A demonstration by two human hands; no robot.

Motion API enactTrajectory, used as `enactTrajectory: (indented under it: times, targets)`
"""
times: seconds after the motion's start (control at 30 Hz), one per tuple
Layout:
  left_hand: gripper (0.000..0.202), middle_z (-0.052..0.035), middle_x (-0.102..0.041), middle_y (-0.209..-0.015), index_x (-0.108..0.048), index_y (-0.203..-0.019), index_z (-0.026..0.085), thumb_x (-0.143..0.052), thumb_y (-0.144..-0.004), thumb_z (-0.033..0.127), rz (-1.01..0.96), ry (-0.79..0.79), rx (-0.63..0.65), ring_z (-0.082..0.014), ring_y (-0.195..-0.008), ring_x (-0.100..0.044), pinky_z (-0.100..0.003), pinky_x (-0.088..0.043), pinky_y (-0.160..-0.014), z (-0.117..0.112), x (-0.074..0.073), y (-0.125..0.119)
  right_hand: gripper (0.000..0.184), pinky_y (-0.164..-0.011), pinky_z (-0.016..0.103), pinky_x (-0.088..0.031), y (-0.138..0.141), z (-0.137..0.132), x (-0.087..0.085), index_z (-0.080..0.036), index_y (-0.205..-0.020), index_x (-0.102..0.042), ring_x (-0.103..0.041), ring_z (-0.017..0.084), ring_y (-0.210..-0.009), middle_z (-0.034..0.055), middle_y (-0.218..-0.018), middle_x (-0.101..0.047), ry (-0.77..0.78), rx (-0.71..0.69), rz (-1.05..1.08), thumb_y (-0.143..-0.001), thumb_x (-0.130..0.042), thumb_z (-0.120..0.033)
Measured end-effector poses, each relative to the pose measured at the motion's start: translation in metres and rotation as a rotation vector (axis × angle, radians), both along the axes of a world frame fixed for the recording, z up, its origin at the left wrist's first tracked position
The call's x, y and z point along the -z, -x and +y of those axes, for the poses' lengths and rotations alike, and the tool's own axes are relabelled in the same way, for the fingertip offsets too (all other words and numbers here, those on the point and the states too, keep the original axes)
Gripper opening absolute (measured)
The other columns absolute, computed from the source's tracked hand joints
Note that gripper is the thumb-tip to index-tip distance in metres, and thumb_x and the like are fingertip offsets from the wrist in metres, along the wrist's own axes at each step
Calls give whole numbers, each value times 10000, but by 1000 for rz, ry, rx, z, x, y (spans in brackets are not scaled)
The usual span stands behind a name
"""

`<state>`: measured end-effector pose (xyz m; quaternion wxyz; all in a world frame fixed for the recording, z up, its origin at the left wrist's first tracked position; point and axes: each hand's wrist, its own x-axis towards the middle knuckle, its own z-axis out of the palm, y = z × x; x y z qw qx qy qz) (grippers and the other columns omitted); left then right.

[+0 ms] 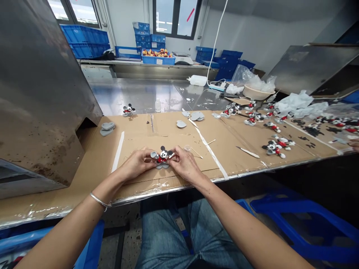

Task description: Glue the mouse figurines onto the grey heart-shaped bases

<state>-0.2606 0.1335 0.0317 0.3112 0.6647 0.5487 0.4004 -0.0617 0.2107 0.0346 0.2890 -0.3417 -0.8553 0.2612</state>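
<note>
the figurine [163, 157] is held long axis upright, grey base [162, 166] down, near the front edge of the cardboard [165, 129]. left hand [137, 163] and right hand [185, 164] pinch it from opposite sides, neither nearer.

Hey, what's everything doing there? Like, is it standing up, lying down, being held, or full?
Toy mouse in the middle: upright, held
Left hand: gripping it
Right hand: gripping it too
Toy mouse at back left: standing
Grey pieces at far left: piled flat
White-handled tool: lying down
White bottle: on its side
Light blue crate: heaped full
</note>
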Motion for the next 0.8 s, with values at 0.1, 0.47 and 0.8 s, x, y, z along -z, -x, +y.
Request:
enactTrajectory:
  times: [0.1,0.47,0.8]
  targets:
    - [135,-36,-667,-865,-761,-887,249,-744,-762,297,6,-34,-50,-216,-851,-580,-362,-464,-797,-1,2,-5,192,-684,281,-427,0,0,0,-208,-912,-567,-600,191,-721,1,-771,-660,-11,-6,-16,-757,-622,-109]
    - [116,3,-595,-744,-781,-854,289,-737,-772,220,-18,-165,-108,-187,-771,-563,-320,-459,-727,4,12,-8,205,-701,296,-420,-3,-1,-3,-216,-943,-568,-587,208,-751,34,-854,-658,-102,-86,-79,-789,-541,-84]
    - [121,8,-569,-717,-780,-848,277,-753,-773,185,36,-213,-133,-187,-769,-535,-316,-418,-720,1,15,-8,255,-696,306,-401,4,0,-12,-220,-956,-571,-618,235,-765,40,-832,-696,-100,-44,-203,-758,-547,-61]
